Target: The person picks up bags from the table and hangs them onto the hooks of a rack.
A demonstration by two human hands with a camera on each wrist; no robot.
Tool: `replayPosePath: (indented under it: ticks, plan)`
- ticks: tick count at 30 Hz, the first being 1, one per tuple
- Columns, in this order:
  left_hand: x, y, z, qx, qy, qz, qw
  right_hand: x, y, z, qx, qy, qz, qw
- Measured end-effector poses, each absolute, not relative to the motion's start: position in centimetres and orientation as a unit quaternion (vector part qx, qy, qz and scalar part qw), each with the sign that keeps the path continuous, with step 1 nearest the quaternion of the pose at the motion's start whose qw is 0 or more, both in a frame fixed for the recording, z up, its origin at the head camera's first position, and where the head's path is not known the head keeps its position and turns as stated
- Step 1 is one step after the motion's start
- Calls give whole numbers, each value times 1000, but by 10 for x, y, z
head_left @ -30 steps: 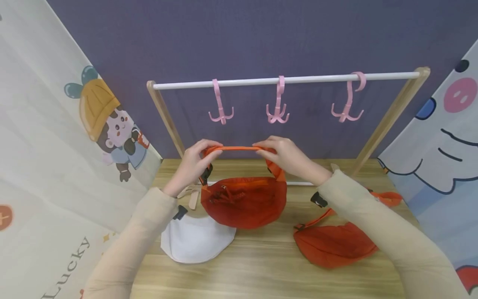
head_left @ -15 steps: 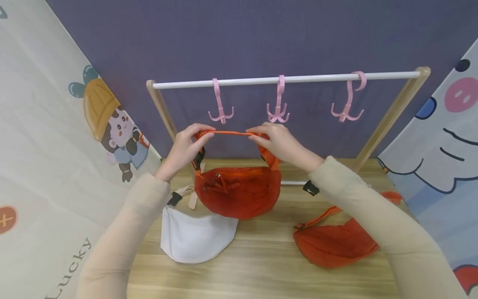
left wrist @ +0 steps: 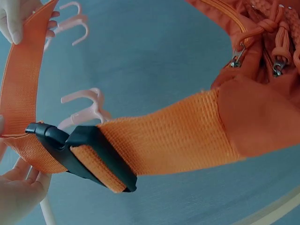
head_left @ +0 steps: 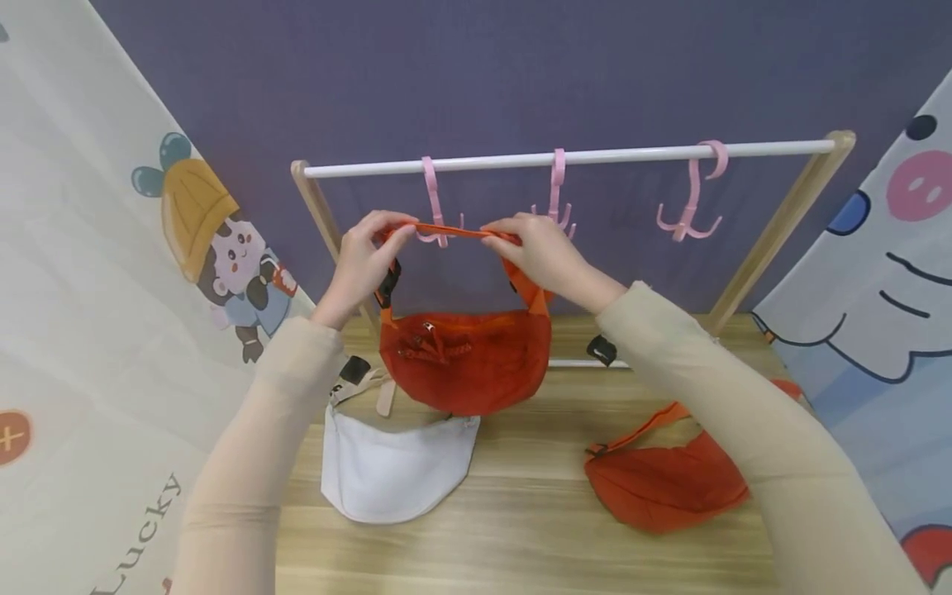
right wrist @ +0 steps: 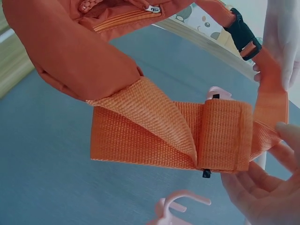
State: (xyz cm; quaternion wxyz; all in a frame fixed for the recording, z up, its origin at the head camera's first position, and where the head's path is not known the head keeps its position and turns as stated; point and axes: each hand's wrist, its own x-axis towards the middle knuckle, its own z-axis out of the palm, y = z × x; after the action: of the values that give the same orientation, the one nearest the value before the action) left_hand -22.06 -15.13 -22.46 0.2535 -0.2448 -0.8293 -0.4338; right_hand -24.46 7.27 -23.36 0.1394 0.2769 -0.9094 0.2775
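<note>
A red-orange waist bag [head_left: 468,364] hangs upright by its orange strap [head_left: 450,230], in front of the rack. My left hand [head_left: 363,260] pinches the strap's left part between thumb and fingers; my right hand [head_left: 549,254] pinches it further right. The strap runs taut between them. It passes in front of the lower prongs of the left pink hook [head_left: 433,190], and I cannot tell whether they touch. In the left wrist view, a black buckle [left wrist: 105,159] sits on the strap near my left hand [left wrist: 21,194]. My right hand [right wrist: 267,192] also shows in the right wrist view.
More pink hooks, a middle one [head_left: 556,183] and a right one [head_left: 692,198], hang on the white rail [head_left: 625,155]. A white bag [head_left: 397,471] lies below left on the wooden table [head_left: 521,529]. Another red bag [head_left: 665,483] lies right, partly behind my right sleeve [head_left: 736,430].
Both hands have risen and shifted slightly left, carrying the waist bag up with them. The strap has gone from below the hooks to the level of the left hook's prongs.
</note>
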Motion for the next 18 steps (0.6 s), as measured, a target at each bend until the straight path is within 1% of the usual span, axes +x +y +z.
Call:
replayPosePath:
  ticks: [6,14,18]
  plan:
    - [-233,-150,-223,-213,-826,-445,273,-252,67,-226,267,-916,273,122]
    - [-272,-163,-238,-180,-826,-463,265,-260,55,-223,252,-925,262,111]
    - [-283,-166,-242,-158,-834,-460,261,-264,50,-224,255,-926,256,110]
